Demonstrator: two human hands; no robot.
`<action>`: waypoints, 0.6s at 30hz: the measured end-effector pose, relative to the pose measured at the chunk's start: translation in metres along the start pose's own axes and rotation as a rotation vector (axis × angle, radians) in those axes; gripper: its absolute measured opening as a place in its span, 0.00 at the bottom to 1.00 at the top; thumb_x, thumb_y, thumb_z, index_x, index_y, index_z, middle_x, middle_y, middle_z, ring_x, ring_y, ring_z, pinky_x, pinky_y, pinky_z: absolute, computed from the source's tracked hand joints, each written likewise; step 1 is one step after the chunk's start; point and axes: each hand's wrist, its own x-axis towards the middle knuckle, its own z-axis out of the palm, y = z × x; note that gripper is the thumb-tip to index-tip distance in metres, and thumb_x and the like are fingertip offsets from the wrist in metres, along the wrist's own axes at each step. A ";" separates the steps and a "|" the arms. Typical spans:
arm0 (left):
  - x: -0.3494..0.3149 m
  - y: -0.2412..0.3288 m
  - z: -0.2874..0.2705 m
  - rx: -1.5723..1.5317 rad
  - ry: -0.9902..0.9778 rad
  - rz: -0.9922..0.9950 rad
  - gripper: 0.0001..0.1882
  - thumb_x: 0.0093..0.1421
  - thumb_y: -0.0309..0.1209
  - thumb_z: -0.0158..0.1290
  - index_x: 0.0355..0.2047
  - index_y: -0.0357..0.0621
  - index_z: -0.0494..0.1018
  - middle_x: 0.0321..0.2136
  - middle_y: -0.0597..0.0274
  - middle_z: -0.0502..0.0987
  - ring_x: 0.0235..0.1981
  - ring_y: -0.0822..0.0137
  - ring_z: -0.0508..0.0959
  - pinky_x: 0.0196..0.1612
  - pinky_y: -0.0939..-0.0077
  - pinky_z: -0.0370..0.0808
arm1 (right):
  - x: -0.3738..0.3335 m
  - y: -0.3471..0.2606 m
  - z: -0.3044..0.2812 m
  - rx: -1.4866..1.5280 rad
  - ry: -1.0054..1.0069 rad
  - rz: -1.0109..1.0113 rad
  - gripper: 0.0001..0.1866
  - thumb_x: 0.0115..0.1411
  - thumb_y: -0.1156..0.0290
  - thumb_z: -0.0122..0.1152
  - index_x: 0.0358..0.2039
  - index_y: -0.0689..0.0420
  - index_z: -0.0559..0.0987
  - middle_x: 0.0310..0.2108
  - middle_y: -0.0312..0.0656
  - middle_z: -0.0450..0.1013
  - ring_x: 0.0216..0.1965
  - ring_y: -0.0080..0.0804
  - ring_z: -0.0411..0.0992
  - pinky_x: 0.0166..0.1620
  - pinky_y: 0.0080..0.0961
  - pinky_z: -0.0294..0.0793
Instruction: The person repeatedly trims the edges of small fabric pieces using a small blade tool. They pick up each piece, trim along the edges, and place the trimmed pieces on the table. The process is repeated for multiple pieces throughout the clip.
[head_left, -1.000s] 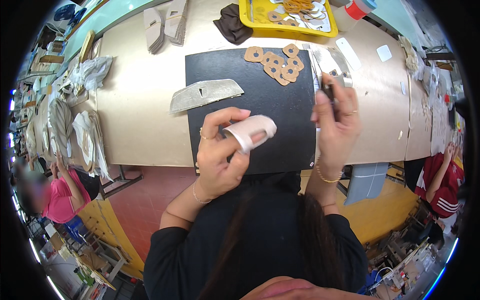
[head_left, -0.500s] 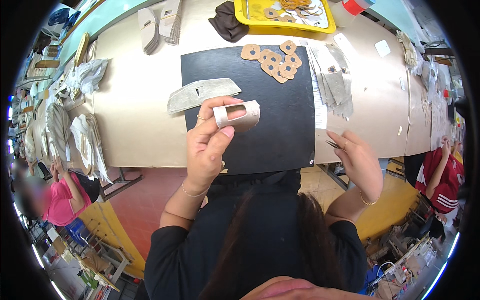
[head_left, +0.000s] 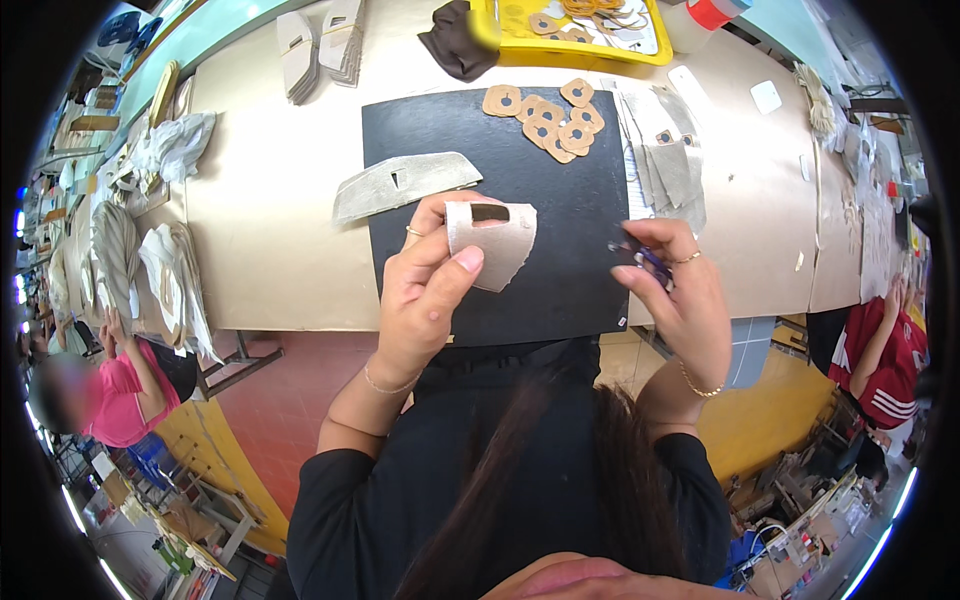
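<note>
My left hand (head_left: pixel 425 285) is closed on a small beige fabric piece (head_left: pixel 500 255), bent over the fingers, with a rectangular slot near its top edge. My right hand (head_left: pixel 680 285) grips small dark thread snips (head_left: pixel 648 262) between thumb and fingers, to the right of the fabric piece and apart from it; they are partly blurred. Just beyond my left hand, a curved grey-beige fabric piece (head_left: pixel 405 185) with a small slit lies across the left edge of the black mat (head_left: pixel 560 220). Several tan pieces with round holes (head_left: pixel 540 132) lie at the mat's far side.
A yellow tray (head_left: pixel 600 52) with tan pieces stands at the back, beside a dark cloth (head_left: pixel 460 40). Grey fabric strips (head_left: pixel 670 165) lie right of the mat, and stacked beige pieces (head_left: pixel 340 45) at the far left. Co-workers sit at both sides.
My left hand has turned the fabric piece so its broad face shows and its slot sits higher. My right hand has moved left toward it and turned, bringing the snips into clearer view.
</note>
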 end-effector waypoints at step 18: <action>-0.004 0.011 -0.003 0.237 -0.115 0.075 0.14 0.62 0.33 0.52 0.38 0.34 0.81 0.50 0.56 0.70 0.52 0.65 0.69 0.56 0.70 0.66 | 0.039 -0.031 0.026 0.209 -0.028 -0.393 0.15 0.46 0.74 0.74 0.37 0.58 0.85 0.30 0.38 0.73 0.28 0.29 0.73 0.31 0.23 0.73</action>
